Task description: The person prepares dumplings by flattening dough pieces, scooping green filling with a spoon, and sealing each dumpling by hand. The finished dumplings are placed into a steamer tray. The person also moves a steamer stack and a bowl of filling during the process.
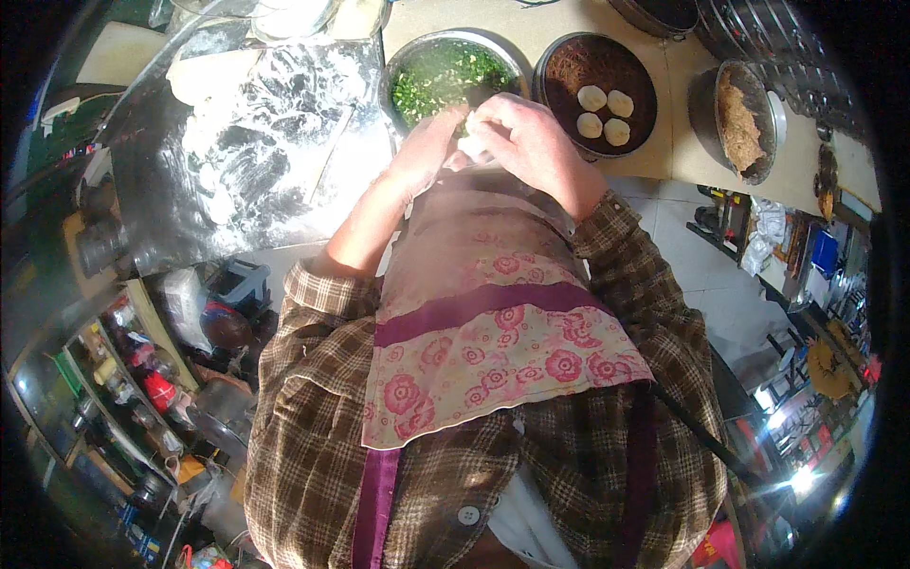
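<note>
Both my hands meet at the near rim of a metal bowl of chopped greens (455, 78). My left hand (426, 146) and my right hand (530, 139) close around a small piece of white dough (473, 147), pinched between their fingers; the hands partly hide it. Right of the bowl stands a round dark steamer tray (647, 146) with several round white buns (591, 98) grouped on its brown liner. On the left, a flour-dusted work surface (284, 128) holds a larger pale mass of dough (206, 78), washed out by glare.
A metal bowl with a tan, paste-like mix (739, 128) stands at the right of the counter. Another dark round pan (657, 14) is at the top. A thin stick (332, 153) lies on the floured surface. The counter's edge (640, 171) runs just before my apron. Shelves with assorted goods stand low on both sides.
</note>
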A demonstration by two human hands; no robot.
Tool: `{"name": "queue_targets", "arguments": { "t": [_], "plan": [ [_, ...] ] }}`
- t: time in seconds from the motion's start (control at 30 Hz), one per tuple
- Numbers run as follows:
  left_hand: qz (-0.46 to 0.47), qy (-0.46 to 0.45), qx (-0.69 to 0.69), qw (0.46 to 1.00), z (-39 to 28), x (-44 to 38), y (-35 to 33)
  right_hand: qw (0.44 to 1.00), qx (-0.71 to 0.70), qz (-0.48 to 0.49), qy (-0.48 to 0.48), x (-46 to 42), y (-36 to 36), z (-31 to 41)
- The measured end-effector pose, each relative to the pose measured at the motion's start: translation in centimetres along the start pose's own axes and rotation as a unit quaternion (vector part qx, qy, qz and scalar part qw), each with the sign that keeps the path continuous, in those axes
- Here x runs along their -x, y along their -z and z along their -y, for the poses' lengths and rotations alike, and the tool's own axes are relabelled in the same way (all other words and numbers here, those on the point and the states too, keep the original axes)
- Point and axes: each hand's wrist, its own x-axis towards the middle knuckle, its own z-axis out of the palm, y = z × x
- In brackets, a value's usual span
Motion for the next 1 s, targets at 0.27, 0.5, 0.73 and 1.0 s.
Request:
{"name": "queue_targets", "arguments": {
  "t": [0.27, 0.5, 0.73, 1.0],
  "plan": [
    [0.011, -0.034, 0.030, 0.999, 0.6, 0.5, 0.5, 0.999, -0.032, 0.025, 0.015, 0.1, 1.2, 0.8],
    [-0.034, -0.007, -0.015, 0.999, -0.6, 0.7, -0.8, 0.999, -0.043, 0.027, -0.019, 0.3, 0.9, 0.4],
    [0.106, -0.001, 0.077, 0.991, -0.8, 0.1, -0.8, 0.997, 0.027, 0.068, -0.030, 0.3, 1.7, 0.7],
    [0.076, 0.058, 0.086, 0.992, -0.4, -0.4, -2.7, 0.999, -0.019, 0.030, -0.007, 1.4, 3.0, 0.0]
  ]
}}
